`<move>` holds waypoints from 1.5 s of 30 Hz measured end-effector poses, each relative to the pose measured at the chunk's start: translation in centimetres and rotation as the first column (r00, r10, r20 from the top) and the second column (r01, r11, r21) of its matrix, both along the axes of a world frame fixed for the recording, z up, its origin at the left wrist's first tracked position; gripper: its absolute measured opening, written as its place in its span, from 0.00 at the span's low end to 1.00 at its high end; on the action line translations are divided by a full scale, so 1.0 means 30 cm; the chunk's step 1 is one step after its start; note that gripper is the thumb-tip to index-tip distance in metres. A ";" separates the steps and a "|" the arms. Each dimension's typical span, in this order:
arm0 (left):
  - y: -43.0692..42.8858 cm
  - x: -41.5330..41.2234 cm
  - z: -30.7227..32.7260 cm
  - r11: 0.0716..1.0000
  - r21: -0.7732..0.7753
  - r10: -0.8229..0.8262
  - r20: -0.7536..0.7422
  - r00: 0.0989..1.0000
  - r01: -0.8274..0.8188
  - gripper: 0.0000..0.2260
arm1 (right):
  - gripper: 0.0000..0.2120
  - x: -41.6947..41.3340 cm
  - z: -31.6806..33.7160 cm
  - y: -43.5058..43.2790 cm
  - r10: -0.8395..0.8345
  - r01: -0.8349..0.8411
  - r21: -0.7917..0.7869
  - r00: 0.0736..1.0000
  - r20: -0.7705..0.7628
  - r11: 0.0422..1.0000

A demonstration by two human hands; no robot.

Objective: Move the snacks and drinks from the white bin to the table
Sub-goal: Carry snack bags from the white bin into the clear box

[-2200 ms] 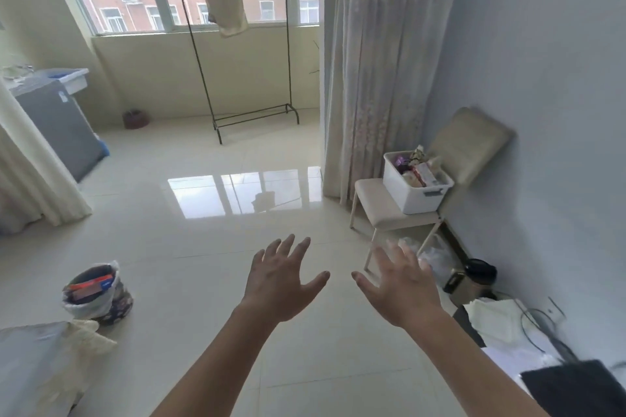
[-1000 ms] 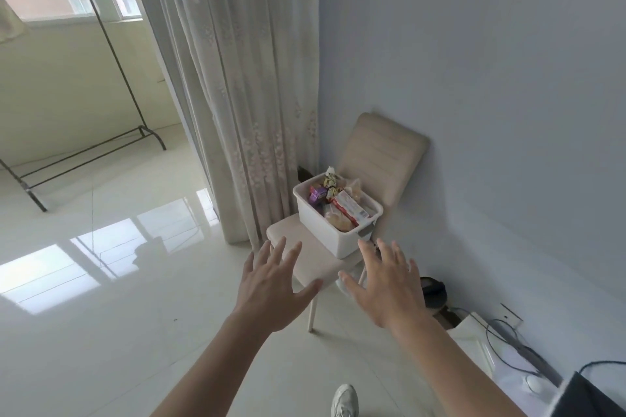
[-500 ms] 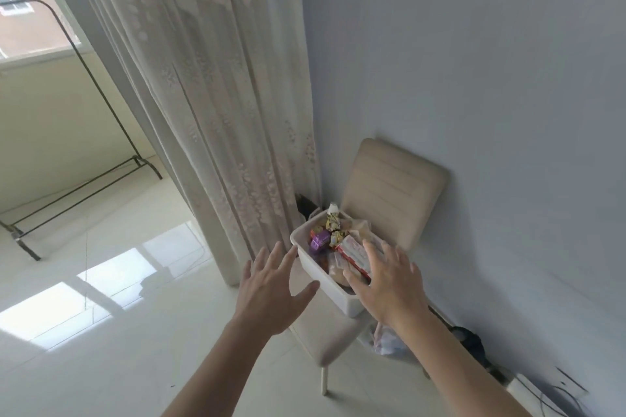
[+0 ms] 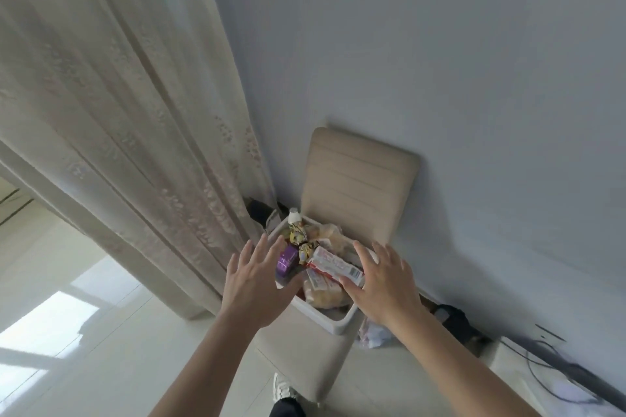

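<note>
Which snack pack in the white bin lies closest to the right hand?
The long red-and-white pack with a barcode, lying on top; its barcode end is right by the thumb of the right hand. The purple pack sits nearer the left hand.

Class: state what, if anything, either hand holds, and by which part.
Nothing is held. The left hand and right hand are spread open above the white bin; the right is by the red-and-white packet.
</note>
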State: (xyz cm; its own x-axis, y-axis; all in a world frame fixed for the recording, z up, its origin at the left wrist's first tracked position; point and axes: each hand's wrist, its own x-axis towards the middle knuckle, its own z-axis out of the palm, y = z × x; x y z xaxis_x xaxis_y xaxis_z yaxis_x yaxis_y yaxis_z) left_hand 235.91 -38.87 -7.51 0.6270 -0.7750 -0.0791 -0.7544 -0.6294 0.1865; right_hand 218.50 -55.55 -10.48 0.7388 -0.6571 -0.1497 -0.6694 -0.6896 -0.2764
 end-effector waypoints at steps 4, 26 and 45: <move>-0.082 0.223 -0.054 0.995 -0.033 -0.097 0.010 0.995 0.097 0.38 | 0.37 0.104 -0.058 -0.031 -0.089 0.090 0.033 0.996 -0.029 0.995; -0.471 0.657 -0.519 0.878 0.060 -0.464 -0.138 0.875 0.474 0.38 | 0.37 0.440 -0.408 -0.134 -0.378 0.374 0.129 0.926 0.009 0.918; -0.548 0.744 -1.044 0.840 0.137 -0.514 -0.107 0.851 0.525 0.39 | 0.42 0.490 -1.006 -0.182 -0.364 0.360 0.218 0.931 -0.026 0.907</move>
